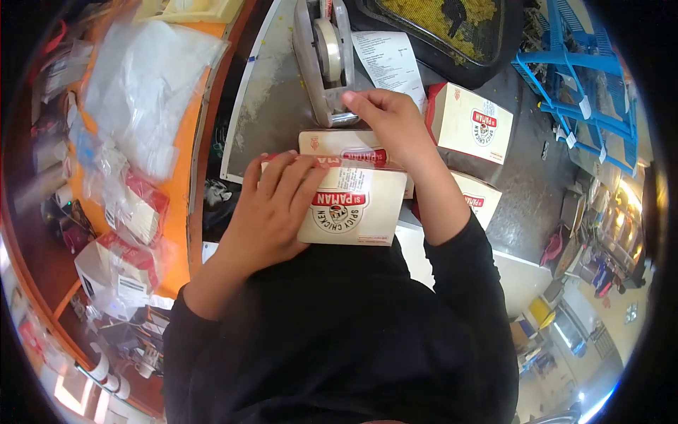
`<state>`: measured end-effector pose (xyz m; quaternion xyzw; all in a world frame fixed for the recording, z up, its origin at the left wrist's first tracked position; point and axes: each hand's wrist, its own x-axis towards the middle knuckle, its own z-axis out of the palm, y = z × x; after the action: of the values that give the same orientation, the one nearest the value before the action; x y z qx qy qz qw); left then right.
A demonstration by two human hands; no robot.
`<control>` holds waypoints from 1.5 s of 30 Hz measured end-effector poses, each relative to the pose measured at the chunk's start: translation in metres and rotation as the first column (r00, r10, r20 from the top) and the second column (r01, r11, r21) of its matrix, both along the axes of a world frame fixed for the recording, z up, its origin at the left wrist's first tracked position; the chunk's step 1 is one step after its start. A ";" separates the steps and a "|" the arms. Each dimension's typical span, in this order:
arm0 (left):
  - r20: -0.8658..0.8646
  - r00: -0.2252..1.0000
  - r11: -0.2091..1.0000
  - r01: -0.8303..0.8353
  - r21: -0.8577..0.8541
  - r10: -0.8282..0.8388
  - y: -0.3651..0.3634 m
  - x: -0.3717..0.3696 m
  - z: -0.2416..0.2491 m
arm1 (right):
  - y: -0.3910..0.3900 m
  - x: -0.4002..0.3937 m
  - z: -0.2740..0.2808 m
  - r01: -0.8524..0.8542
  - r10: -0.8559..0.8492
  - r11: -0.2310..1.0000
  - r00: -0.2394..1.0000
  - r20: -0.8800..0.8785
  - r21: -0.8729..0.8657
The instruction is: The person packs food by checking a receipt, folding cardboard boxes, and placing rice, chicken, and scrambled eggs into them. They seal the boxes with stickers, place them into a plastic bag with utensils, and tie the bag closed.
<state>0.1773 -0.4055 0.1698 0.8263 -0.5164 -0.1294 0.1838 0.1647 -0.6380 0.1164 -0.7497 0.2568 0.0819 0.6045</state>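
Observation:
A cream and red chicken box (353, 208), printed "Si Paman Spicy Chicken", is in front of my body. My left hand (272, 208) grips its left side, with the fingers bent over the red top edge. At the front end of a grey tape dispenser (321, 99), the thumb and fingers of my right hand (392, 120) are pinched together. The clear strip there is hard to make out. A roll of tape (328, 49) sits in the dispenser. Just behind the held box stands another cream box (321, 141), partly covered.
Two more printed boxes, an upper one (473, 124) and a lower one (480, 194), stand to the right. A paper receipt (388, 60) lies beside a black tray (424, 56) of yellow crumbs. Blue racks (586, 63) are at far right; plastic bags (141, 85) lie on an orange surface at left.

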 end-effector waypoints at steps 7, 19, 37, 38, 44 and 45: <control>-0.045 0.997 0.998 0.055 -0.009 -0.055 0.006 0.007 -0.006 | 0.012 -0.005 0.046 0.003 0.014 0.981 0.996 -0.088 0.194; -0.071 0.990 0.993 0.120 -0.005 -0.120 -0.002 0.015 -0.001 | 0.002 -0.010 0.032 -0.315 0.187 0.788 0.941 -0.281 -0.529; -0.048 0.999 1.000 0.003 -0.006 -0.003 -0.025 0.001 -0.005 | -0.002 -0.079 0.022 0.239 -0.246 0.968 0.964 0.098 0.078; -0.034 0.999 1.000 0.016 -0.009 -0.016 -0.025 0.000 -0.005 | -0.008 -0.079 0.019 0.172 -0.180 0.970 0.983 0.031 0.170; 0.012 0.995 0.993 0.103 -0.053 -0.102 -0.027 -0.007 -0.008 | -0.023 -0.072 0.032 -0.118 0.119 0.993 0.992 -0.040 0.018; -0.030 0.996 0.995 0.087 -0.058 -0.089 -0.029 -0.006 -0.005 | -0.022 -0.073 0.045 -0.102 0.109 0.983 0.993 0.039 -0.153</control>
<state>0.1715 -0.4347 0.1652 0.7951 -0.5526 -0.1360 0.2095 0.0916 -0.6602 0.1613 -0.8075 0.2077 0.0765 0.5467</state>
